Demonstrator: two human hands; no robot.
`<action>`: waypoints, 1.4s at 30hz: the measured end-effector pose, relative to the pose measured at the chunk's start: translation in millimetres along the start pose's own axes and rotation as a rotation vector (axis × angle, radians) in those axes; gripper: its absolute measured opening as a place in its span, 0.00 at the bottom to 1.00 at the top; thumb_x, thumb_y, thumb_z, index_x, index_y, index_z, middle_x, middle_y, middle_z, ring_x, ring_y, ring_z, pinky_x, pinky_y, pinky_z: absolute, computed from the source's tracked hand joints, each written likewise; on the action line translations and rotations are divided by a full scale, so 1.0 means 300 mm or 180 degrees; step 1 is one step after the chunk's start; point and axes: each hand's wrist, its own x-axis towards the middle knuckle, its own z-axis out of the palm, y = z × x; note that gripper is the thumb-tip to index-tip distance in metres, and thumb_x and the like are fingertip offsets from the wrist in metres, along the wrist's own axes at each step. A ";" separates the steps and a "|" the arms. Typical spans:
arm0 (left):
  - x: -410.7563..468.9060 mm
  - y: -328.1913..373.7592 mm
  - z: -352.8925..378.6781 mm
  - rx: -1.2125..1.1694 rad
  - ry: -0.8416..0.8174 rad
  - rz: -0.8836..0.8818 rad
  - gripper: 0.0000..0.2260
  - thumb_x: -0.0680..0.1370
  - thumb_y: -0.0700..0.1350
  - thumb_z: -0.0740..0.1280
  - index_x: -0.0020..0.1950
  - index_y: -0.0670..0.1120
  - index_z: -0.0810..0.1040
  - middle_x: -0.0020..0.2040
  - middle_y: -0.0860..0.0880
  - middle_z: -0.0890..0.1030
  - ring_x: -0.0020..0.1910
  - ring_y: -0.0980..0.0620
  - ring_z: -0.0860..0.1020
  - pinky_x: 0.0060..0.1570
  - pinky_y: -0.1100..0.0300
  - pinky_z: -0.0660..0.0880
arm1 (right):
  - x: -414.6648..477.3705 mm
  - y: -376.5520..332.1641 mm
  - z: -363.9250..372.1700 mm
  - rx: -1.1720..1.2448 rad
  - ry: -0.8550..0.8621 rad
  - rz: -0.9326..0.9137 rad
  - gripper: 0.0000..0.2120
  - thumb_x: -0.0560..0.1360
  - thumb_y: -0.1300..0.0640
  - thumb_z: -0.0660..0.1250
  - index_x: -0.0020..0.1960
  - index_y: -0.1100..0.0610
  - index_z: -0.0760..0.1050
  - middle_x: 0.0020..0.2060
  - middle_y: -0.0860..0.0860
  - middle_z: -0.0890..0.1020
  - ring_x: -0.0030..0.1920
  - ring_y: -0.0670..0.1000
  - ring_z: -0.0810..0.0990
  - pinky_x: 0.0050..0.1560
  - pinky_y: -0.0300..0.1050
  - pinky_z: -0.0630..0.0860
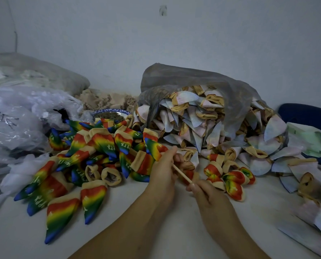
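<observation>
Both my hands are closed, one on a fabric piece and one on the stick.

My left hand (165, 165) curls its fingers round a small fabric piece (189, 166) with a tan edge and some red showing; most of it is hidden in my grasp. My right hand (204, 191), just beside it and nearer to me, pinches the near end of a thin wooden stick (182, 173), whose far end runs into the left hand's grasp. Both sit above the white table (118, 221). Just to the right of my grip lie a few short rainbow pieces (230, 179). To the left spreads a heap of rainbow cones (99, 146). Beyond my grip a grey bag (184, 77) spills pale folded pieces (193, 116). Past the heap stands a blue-rimmed bowl (111, 114), and far left lies a clear plastic bag (15, 128).
</observation>
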 end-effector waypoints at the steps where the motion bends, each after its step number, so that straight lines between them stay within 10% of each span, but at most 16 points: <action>1: 0.003 -0.001 -0.003 0.0049 0.0035 0.0075 0.20 0.79 0.46 0.67 0.26 0.49 0.75 0.30 0.50 0.74 0.26 0.55 0.73 0.34 0.60 0.73 | 0.002 0.002 0.003 0.0014 0.0038 -0.0011 0.10 0.79 0.47 0.56 0.42 0.40 0.73 0.42 0.49 0.83 0.46 0.47 0.80 0.47 0.47 0.75; 5: -0.015 0.015 0.007 0.0079 -0.0048 0.0281 0.13 0.69 0.58 0.71 0.36 0.49 0.81 0.32 0.51 0.79 0.29 0.57 0.79 0.32 0.63 0.76 | 0.008 0.018 0.002 0.0146 0.0179 -0.0047 0.10 0.80 0.47 0.57 0.43 0.41 0.73 0.41 0.50 0.82 0.43 0.44 0.78 0.42 0.42 0.73; 8: -0.012 0.030 0.000 -0.0088 0.0066 0.0168 0.31 0.67 0.69 0.65 0.52 0.43 0.82 0.38 0.49 0.83 0.34 0.56 0.81 0.38 0.60 0.79 | 0.008 0.026 -0.006 0.0154 0.0134 -0.0107 0.09 0.80 0.46 0.56 0.45 0.40 0.73 0.41 0.50 0.82 0.45 0.47 0.79 0.44 0.45 0.74; 17: 0.014 0.061 -0.040 -0.0329 0.0012 -0.0004 0.13 0.82 0.49 0.61 0.57 0.40 0.78 0.41 0.43 0.83 0.33 0.53 0.81 0.32 0.62 0.78 | 0.044 0.078 -0.099 -0.0801 0.0221 -0.0510 0.07 0.81 0.49 0.57 0.51 0.42 0.74 0.42 0.42 0.75 0.44 0.41 0.72 0.42 0.36 0.67; 23: 0.004 0.075 -0.053 -0.1257 -0.0477 -0.0676 0.09 0.71 0.45 0.70 0.33 0.43 0.81 0.39 0.47 0.81 0.35 0.53 0.78 0.49 0.60 0.74 | 0.050 0.078 -0.123 -0.0897 -0.0225 -0.0702 0.09 0.81 0.51 0.57 0.48 0.48 0.75 0.42 0.45 0.75 0.46 0.44 0.71 0.48 0.39 0.69; 36: 0.040 0.024 -0.024 0.0050 0.0240 0.0074 0.24 0.83 0.44 0.58 0.26 0.46 0.66 0.22 0.45 0.74 0.22 0.52 0.72 0.30 0.61 0.74 | -0.032 0.018 0.024 -0.0838 0.0089 0.0040 0.10 0.81 0.41 0.48 0.47 0.41 0.66 0.39 0.42 0.78 0.41 0.43 0.75 0.38 0.42 0.70; 42: 0.046 -0.003 -0.054 -0.0358 0.0198 -0.0430 0.24 0.80 0.61 0.60 0.34 0.44 0.76 0.35 0.44 0.83 0.31 0.52 0.81 0.42 0.56 0.74 | 0.013 0.052 -0.031 -0.0913 -0.0122 -0.0122 0.10 0.81 0.43 0.51 0.47 0.42 0.69 0.45 0.44 0.81 0.45 0.45 0.77 0.46 0.46 0.76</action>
